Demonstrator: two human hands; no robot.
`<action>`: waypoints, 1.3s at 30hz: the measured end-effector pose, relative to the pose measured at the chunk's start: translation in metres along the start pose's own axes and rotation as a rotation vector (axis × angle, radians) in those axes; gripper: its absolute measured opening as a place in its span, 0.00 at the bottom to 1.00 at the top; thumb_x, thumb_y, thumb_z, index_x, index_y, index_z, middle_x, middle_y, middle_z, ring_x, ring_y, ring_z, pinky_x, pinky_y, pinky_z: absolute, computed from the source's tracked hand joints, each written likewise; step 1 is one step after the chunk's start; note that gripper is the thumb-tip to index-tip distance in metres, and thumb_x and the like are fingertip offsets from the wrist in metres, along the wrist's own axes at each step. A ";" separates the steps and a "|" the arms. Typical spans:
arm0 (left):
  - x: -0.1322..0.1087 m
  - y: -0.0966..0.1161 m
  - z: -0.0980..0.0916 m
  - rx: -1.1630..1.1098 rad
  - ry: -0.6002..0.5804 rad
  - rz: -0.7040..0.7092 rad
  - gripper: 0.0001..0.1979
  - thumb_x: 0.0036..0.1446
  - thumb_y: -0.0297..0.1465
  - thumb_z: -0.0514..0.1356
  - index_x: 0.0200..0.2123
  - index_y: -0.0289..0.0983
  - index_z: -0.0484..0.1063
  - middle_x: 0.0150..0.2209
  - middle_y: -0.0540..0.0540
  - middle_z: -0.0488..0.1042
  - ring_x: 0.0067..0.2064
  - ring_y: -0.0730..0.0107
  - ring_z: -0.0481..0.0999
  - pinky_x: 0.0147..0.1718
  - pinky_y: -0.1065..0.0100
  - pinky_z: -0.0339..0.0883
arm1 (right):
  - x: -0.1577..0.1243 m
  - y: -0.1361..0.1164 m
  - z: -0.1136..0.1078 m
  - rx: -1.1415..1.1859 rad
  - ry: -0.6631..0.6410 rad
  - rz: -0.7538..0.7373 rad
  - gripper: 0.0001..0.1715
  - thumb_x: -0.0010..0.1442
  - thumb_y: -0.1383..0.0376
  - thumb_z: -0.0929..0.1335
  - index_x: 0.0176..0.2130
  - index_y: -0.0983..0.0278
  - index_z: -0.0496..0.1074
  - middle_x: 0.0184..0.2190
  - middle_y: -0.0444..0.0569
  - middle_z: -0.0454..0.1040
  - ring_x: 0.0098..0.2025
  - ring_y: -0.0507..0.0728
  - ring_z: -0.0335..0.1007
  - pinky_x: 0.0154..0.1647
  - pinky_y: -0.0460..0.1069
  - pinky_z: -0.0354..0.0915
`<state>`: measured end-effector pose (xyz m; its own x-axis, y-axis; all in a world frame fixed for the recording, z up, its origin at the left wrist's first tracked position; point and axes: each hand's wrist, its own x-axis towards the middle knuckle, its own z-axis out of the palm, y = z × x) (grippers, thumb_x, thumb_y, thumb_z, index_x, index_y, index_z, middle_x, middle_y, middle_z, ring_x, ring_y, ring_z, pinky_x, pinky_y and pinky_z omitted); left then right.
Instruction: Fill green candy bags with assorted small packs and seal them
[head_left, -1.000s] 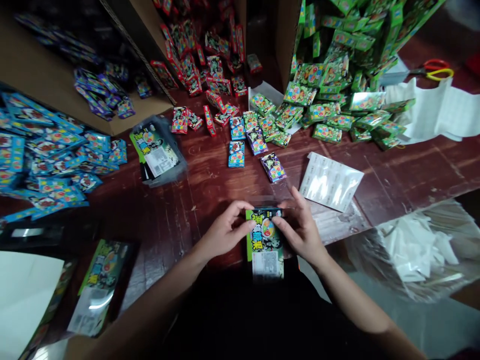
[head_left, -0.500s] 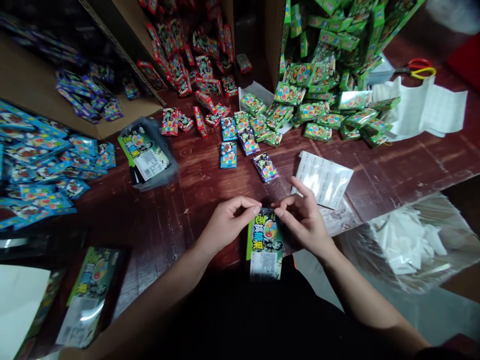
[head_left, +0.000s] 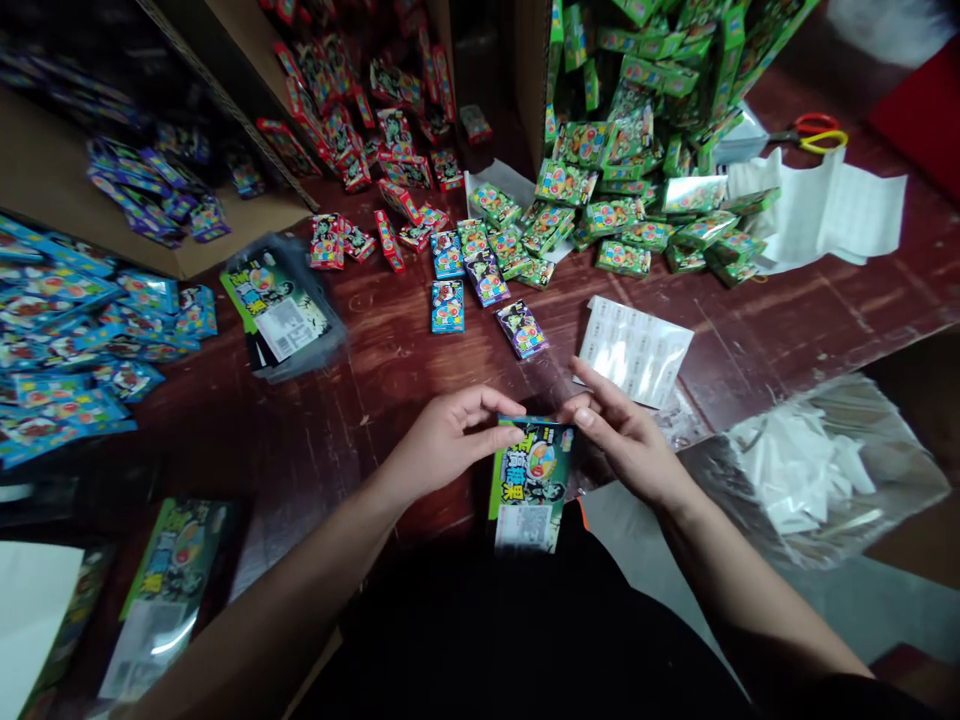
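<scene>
Between my hands is a green and black printed candy pouch (head_left: 529,475) with a white label, its lower end against the dark clothing at my lap. My left hand (head_left: 450,440) grips its upper left corner between thumb and fingers. At the upper right corner, my right hand (head_left: 626,430) has its thumb in front and fingers behind, with the index finger stretched forward. Just beyond lie a purple candy box (head_left: 522,330) and a blue candy box (head_left: 448,306). A second purple box (head_left: 486,277) touches the green boxes behind it.
Green boxes (head_left: 622,257) spill from a carton at the back, beside red boxes (head_left: 328,241). Blue packets (head_left: 60,350) are heaped left, near stacked pouches (head_left: 285,310). A sticker sheet (head_left: 636,350), scissors (head_left: 821,135) and a plastic-lined bin (head_left: 825,480) are on the right.
My fingers have moved apart along the pouch's top edge, towards its two corners, and that edge shows more plainly. The whole view has shifted slightly.
</scene>
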<state>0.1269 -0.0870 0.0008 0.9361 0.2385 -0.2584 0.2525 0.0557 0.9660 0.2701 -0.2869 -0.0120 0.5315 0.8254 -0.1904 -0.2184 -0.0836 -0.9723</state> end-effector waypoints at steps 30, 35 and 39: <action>-0.061 -0.013 -0.010 -0.016 0.234 0.193 0.07 0.62 0.32 0.64 0.41 0.35 0.79 0.44 0.43 0.82 0.46 0.65 0.81 0.51 0.64 0.73 | 0.025 -0.018 0.034 -0.920 -0.327 -0.453 0.11 0.67 0.59 0.70 0.49 0.55 0.76 0.47 0.51 0.76 0.49 0.60 0.74 0.49 0.55 0.70; -0.135 0.002 -0.020 0.442 0.611 0.077 0.37 0.57 0.49 0.67 0.64 0.40 0.64 0.68 0.37 0.62 0.67 0.50 0.64 0.65 0.51 0.61 | 0.069 -0.007 0.125 -0.684 -0.308 -0.272 0.17 0.64 0.51 0.70 0.46 0.59 0.78 0.44 0.48 0.81 0.45 0.59 0.78 0.49 0.53 0.72; -0.207 -0.007 -0.051 0.934 0.929 -0.137 0.53 0.48 0.45 0.72 0.72 0.42 0.49 0.73 0.34 0.46 0.70 0.36 0.54 0.66 0.41 0.55 | 0.081 -0.013 0.245 -0.461 -0.408 -0.366 0.16 0.67 0.53 0.68 0.45 0.60 0.77 0.43 0.48 0.81 0.45 0.57 0.78 0.50 0.52 0.72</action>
<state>-0.0812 -0.0875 0.0482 0.4697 0.8759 0.1100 0.7531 -0.4626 0.4678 0.1155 -0.0821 0.0186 0.1363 0.9811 0.1376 0.3316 0.0857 -0.9395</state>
